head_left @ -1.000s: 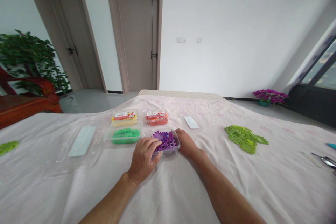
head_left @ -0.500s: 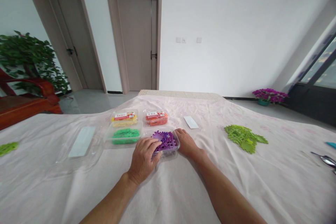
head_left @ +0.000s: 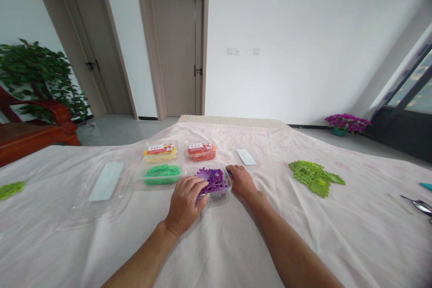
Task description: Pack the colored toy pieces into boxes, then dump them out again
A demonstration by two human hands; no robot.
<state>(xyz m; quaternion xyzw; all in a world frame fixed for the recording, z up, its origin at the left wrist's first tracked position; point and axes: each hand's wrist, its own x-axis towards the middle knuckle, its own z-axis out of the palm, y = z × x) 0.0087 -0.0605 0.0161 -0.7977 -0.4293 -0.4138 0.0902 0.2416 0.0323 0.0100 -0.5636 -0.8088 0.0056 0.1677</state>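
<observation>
A clear plastic container [head_left: 225,189] full of purple interlocking plastic pieces [head_left: 216,180] sits before me. My left hand [head_left: 189,191] curls over its left side, fingers on the pieces and thumb at the near wall. At the container's right edge, my right hand [head_left: 242,181] is closed, with a bit of purple showing at its fingertips; most of that piece is hidden. Just left of the purple container stands an open one with green pieces [head_left: 162,174]. Behind them are lidded, labelled boxes of yellow pieces [head_left: 160,152] and red-orange pieces [head_left: 201,152].
Clear lids with white labels lie at left [head_left: 106,182] and beyond my right hand [head_left: 246,157]. A lime-green pile of pieces [head_left: 313,177] is on the right, more lime-green pieces [head_left: 11,190] at far left. Scissors [head_left: 420,206] lie at the right edge. A pale cloth [head_left: 216,243] covers the table.
My right hand has shifted slightly at the container's right edge, and a bit of purple now shows at its fingertips. My left hand stays on the container.
</observation>
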